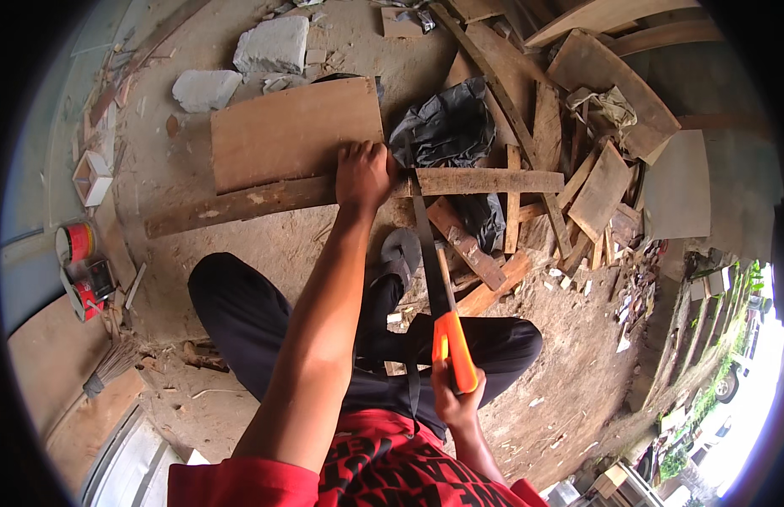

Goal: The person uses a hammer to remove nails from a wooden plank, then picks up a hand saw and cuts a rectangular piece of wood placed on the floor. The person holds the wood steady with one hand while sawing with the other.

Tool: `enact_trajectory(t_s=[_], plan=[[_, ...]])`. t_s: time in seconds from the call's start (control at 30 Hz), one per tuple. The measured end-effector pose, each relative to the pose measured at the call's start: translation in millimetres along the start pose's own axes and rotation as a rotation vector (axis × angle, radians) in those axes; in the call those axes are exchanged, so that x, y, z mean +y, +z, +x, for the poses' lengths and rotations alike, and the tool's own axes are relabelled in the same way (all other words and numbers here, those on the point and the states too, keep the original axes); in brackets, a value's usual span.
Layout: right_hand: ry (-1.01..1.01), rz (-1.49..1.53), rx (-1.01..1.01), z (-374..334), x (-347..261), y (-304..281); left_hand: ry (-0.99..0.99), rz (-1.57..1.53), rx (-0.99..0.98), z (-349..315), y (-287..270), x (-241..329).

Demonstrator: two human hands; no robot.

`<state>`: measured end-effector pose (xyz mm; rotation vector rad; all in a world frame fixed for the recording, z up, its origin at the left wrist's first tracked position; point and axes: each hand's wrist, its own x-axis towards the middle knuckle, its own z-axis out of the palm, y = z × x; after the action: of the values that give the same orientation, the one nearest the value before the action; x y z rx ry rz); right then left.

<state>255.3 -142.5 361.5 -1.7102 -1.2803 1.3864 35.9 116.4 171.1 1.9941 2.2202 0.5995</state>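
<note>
A long wooden beam [485, 180] lies crosswise ahead of me. My left hand [364, 173] is closed over its top edge near the middle, pressing it down. Just right of that hand, a handsaw [432, 253] crosses the beam with its dark blade at a cut in the wood. My right hand [456, 399] grips the saw's orange handle close to my lap. Behind the beam, next to my left hand, a tan plywood sheet [295, 131] rests. The fingertips of my left hand are partly hidden behind the beam.
A crumpled black plastic bag [447, 125] lies behind the beam. Scrap boards [601, 190] pile up on the right. White broken blocks [272, 46] sit at the far left. Red tins [76, 243] and a twig broom [113, 363] stand along the left side.
</note>
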Motion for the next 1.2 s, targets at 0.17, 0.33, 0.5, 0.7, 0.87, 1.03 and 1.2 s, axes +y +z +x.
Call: enact_trajectory(t_s=[0.17,0.33,0.5,0.7,0.87,1.03,1.2], plan=[[-0.147,0.048,0.035,138.8,6.4,43.6,0.024,-0.017,-0.03,-0.3,-8.5,9.4],[-0.199,0.062,0.035,106.0,2.6,48.9,0.016,-0.051,-0.008,-6.4,-8.5,0.9],[0.025,0.045,0.002,7.7,-0.8,7.0,0.025,-0.01,0.067,-4.3,1.4,0.7],[-0.059,0.076,0.034,173.8,-0.2,55.9,0.04,0.0,0.032,-4.9,-6.5,5.0],[-0.212,0.036,0.105,191.1,-26.2,68.4,-0.02,-0.035,-0.162,1.6,-17.1,14.7],[-0.155,-0.05,0.102,190.9,-70.6,67.5,-0.006,-0.013,-0.013,1.3,0.0,-2.7],[-0.197,-0.042,0.096,179.4,-46.5,60.9,-0.01,-0.061,-0.041,-4.5,4.8,2.1]])
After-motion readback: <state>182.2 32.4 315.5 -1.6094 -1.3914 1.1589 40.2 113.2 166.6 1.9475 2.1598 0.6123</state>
